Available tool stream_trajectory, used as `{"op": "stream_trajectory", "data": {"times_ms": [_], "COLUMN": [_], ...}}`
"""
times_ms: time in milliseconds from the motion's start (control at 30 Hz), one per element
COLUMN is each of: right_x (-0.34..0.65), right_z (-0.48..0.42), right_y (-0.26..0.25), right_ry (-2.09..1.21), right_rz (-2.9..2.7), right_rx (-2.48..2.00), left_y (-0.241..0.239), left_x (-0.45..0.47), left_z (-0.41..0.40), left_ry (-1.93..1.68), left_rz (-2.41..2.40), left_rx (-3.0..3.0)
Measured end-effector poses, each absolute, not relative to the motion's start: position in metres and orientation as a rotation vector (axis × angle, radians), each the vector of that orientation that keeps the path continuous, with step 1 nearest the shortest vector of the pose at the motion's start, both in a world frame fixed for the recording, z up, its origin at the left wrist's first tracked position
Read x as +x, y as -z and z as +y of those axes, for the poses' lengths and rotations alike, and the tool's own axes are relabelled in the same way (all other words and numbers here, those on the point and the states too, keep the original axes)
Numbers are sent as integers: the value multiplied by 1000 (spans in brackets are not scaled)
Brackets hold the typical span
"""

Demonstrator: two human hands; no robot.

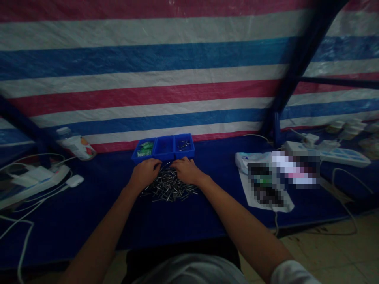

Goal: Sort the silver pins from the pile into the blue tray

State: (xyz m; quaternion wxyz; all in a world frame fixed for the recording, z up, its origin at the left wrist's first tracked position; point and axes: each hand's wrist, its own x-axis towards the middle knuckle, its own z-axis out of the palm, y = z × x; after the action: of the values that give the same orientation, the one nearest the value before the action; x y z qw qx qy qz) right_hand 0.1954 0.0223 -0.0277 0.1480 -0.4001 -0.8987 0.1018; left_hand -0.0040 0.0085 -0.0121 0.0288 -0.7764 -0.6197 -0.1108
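Observation:
A loose heap of small, thin metal pins lies on the blue tabletop between and below my hands; their exact kind is too small to tell. At the heap's upper left is my left hand, its fingers curled together. My right hand rests over the upper right side of the heap, fingers bent and thumb side turned inward. A thin pin shows in the gap between both sets of fingertips. Whatever either hand pinches is hidden or too small to make out. Just beyond stands a blue three-part bin.
Green-wrapped pieces fill the bin's left part; several pins lie in its right part. At left are a bottle and a power strip with cables. A white packet and another power strip sit at right.

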Motion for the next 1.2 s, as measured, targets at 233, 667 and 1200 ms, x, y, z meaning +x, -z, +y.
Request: {"op": "stream_trajectory", "data": {"times_ms": [233,667,1200], "right_x": [196,191,186], "right_z": [22,22,21], "right_y": [28,26,27], "right_ry": [-251,-296,-426], "right_rz": [-2557,-2357,-2188], "right_rx": [-1147,-1085,-851], "left_y": [-4,-11,-23], "left_x": [19,27,8], "left_z": [17,24,5], "left_ry": [-36,-240,291], "left_rz": [-1966,-1959,-2056], "left_rx": [-2329,-2271,-2458]}}
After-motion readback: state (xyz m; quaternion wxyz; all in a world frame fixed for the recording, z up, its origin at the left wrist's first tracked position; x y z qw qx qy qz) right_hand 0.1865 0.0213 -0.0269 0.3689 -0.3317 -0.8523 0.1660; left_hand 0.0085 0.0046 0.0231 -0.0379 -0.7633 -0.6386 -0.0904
